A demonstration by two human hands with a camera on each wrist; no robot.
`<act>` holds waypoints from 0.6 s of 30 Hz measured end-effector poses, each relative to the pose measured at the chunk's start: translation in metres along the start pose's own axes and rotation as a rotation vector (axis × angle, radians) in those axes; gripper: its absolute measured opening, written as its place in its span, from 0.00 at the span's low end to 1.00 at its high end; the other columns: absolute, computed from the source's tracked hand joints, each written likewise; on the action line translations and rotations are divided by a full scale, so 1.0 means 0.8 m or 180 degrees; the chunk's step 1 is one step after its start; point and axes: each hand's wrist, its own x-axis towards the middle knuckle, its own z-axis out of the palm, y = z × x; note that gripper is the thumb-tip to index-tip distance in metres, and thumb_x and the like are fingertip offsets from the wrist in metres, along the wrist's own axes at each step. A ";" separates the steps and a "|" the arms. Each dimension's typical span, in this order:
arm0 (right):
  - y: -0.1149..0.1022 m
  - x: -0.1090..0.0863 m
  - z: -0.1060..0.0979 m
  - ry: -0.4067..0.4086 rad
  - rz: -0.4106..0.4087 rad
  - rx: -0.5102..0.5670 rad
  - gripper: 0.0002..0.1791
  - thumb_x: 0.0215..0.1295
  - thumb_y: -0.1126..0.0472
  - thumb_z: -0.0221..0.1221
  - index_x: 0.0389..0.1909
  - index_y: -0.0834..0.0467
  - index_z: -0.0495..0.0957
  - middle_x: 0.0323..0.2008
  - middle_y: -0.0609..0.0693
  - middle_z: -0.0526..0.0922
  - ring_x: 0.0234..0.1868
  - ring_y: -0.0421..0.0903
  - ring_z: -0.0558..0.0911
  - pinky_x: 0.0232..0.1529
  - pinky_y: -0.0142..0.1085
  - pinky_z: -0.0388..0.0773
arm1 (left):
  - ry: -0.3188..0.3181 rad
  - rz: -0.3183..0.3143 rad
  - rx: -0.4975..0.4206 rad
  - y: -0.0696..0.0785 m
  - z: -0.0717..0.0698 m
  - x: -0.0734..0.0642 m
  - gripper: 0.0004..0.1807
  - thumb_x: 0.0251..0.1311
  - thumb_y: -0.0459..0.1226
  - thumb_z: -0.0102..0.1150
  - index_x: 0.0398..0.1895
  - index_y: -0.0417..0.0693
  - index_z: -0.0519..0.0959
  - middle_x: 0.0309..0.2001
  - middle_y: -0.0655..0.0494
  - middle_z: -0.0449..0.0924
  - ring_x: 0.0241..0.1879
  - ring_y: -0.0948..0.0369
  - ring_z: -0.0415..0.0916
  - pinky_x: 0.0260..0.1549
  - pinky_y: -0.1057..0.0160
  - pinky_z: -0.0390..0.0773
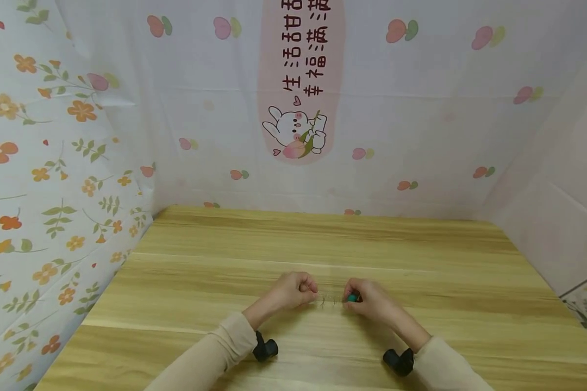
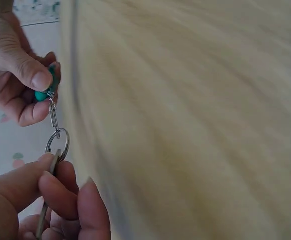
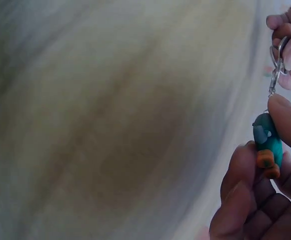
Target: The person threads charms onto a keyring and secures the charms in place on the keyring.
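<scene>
In the head view my left hand (image 1: pixel 293 290) and right hand (image 1: pixel 372 301) face each other above the table, a short gap apart. Between them a keychain is stretched out. My left thumb and fingers pinch a thin flat key (image 2: pixel 44 215), seen edge-on in the left wrist view and partly covered by the fingers. It hangs on a silver split ring (image 2: pixel 67 145), joined by a metal clasp and chain (image 2: pixel 54 117) to a small green charm (image 3: pixel 266 135) with orange knobs at one end. My right thumb and curled fingers grip that charm.
The wood-grain table (image 1: pixel 225 244) spreads around both hands. Behind it hangs a white printed curtain (image 1: pixel 205 119), and a floral cloth (image 1: pixel 54 217) drapes at the left. Both wrists carry black cameras (image 1: pixel 398 362) low over the table.
</scene>
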 end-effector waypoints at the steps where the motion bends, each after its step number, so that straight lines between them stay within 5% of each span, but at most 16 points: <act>1: 0.001 0.000 0.002 0.0006 0.0016 -0.0111 0.07 0.56 0.65 0.65 0.28 0.58 0.75 0.24 0.44 0.74 0.24 0.36 0.67 0.24 0.28 0.66 | 0.0043 0.0038 0.0109 -0.002 0.001 0.000 0.02 0.55 0.29 0.63 0.30 0.39 0.79 0.19 0.57 0.75 0.19 0.66 0.68 0.19 0.72 0.68; 7: 0.004 0.001 0.011 0.0018 0.0112 -0.0427 0.09 0.54 0.63 0.67 0.28 0.55 0.74 0.23 0.41 0.73 0.24 0.36 0.68 0.24 0.28 0.65 | 0.0304 0.0228 0.0711 -0.009 0.009 0.002 0.03 0.49 0.31 0.67 0.23 0.43 0.81 0.20 0.59 0.78 0.21 0.71 0.66 0.22 0.74 0.67; 18: 0.011 -0.001 0.005 0.0065 0.0090 -0.0400 0.09 0.55 0.60 0.66 0.35 0.57 0.79 0.30 0.47 0.75 0.32 0.41 0.70 0.30 0.31 0.67 | 0.0430 0.0254 0.1149 -0.011 0.004 -0.003 0.05 0.51 0.35 0.67 0.24 0.47 0.80 0.22 0.62 0.77 0.24 0.70 0.68 0.27 0.71 0.68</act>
